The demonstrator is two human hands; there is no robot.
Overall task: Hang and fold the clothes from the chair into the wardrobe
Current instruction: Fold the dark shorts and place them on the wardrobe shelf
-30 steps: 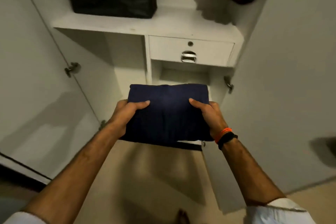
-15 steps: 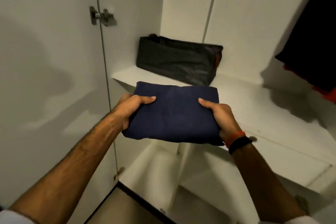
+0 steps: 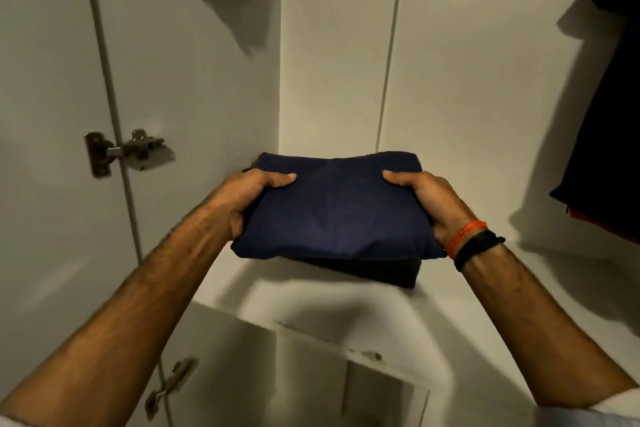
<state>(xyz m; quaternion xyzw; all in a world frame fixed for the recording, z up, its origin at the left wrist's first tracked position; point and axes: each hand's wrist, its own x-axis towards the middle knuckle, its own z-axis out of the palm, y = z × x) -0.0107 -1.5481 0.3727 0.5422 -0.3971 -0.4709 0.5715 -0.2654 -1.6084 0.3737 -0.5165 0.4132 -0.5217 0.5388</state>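
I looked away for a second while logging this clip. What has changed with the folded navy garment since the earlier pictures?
The folded navy garment has been carried up from in front of the drawer to the shelf, and now sits over the black bag, hiding most of it. Whether it rests on the bag is unclear. Unchanged: the left hand and right hand grip its two sides, thumbs on top.

Left hand (image 3: 242, 198) and right hand (image 3: 433, 201) grip a folded navy garment (image 3: 337, 215) over the wardrobe shelf (image 3: 311, 302).

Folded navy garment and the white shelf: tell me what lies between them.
In the head view, a black bag lies between the folded navy garment and the white shelf.
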